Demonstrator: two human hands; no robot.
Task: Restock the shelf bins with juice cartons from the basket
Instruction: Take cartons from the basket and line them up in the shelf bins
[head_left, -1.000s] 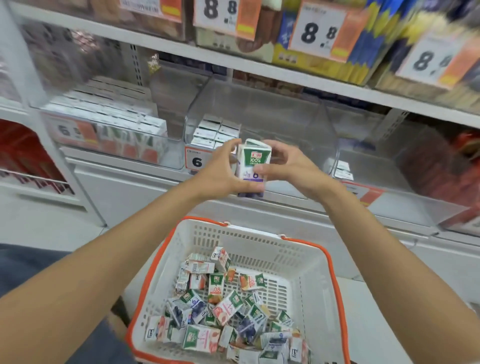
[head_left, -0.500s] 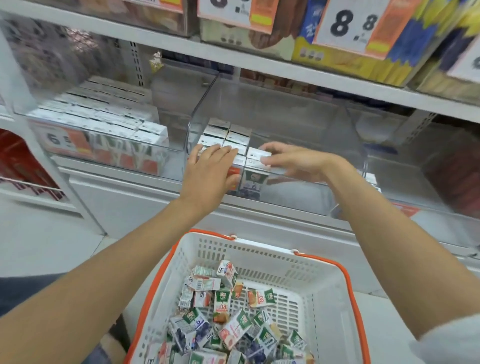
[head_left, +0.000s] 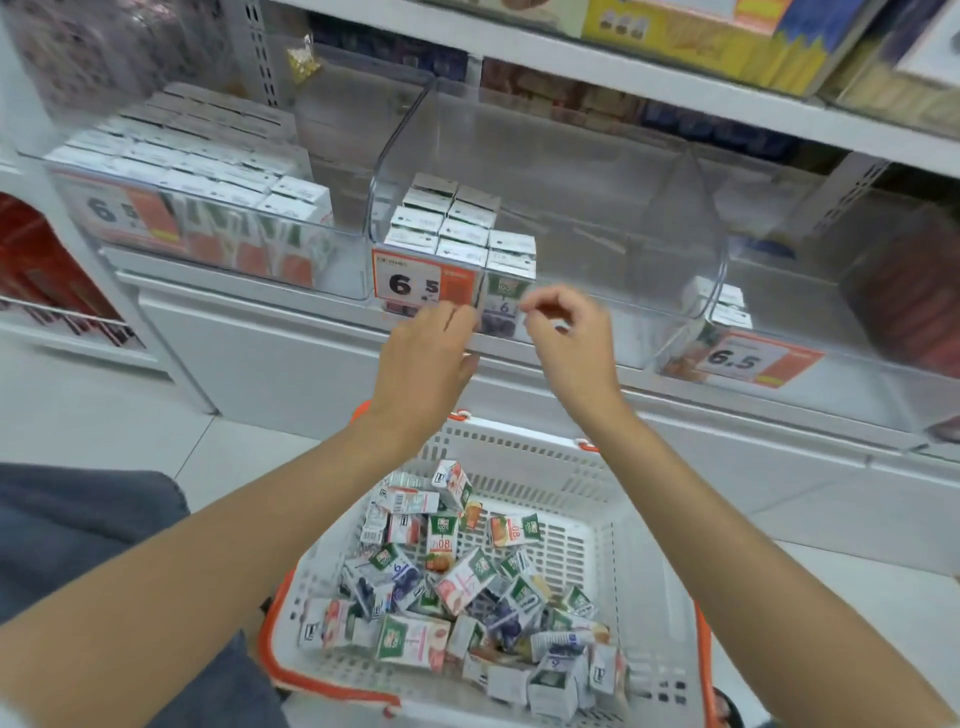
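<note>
View from the head, looking down at a shop shelf with a basket below it. Both hands hover at the front lip of the middle bin (head_left: 571, 156), a clear plastic bin. The left hand (head_left: 426, 358) has relaxed, slightly bent fingers and holds nothing. The right hand (head_left: 566, 338) is loosely curled, with thumb and forefinger close together, and nothing shows between them.

Juice cartons (head_left: 457, 577) lie heaped in the white, orange-rimmed basket (head_left: 597, 467), at six o'clock from both hands and well apart from them. They are jumbled, so their long axes point every way. Neither hand is clearly nearer, and either would have to drop straight down to reach the heap.

At twelve o'clock from the hands, stocked cartons (head_left: 457, 223) stand upright in rows filling the bin's left side. The bare space in the bin runs from one to three o'clock of the right hand.

An orange price tag (head_left: 423, 283) on the bin front reads "6 5". A tag on the right bin (head_left: 743, 358) reads "6.5", and the left bin (head_left: 208, 208), which is packed with cartons, shows a "6". The front carton (head_left: 506, 291) shows "100" and a "6" over purple fruit. One basket carton shows "80", upside down. The brand name is too small to read.
</note>
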